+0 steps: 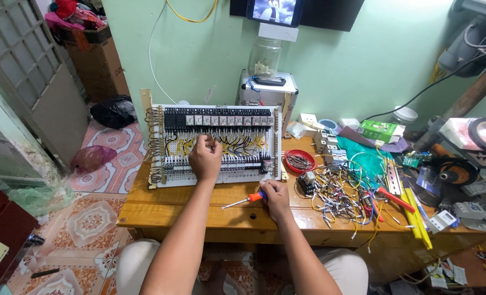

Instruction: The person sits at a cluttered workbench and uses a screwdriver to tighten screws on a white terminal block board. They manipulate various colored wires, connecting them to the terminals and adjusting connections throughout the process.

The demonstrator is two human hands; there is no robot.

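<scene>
So the left hand [205,159] is up on the white wiring panel packed with relays and terminal blocks [217,143], which leans upright at the back of the wooden workbench [161,210]; its fingers are pinched together on the yellow and black wires mid-panel. The right hand [276,199] rests on the bench just in front of the panel, closed around an orange-handled screwdriver [244,200] with the tip pointing left. Just right of it lies a tangled heap of loose coloured wires [341,199], with a small red bowl of metal bits [300,160] behind.
</scene>
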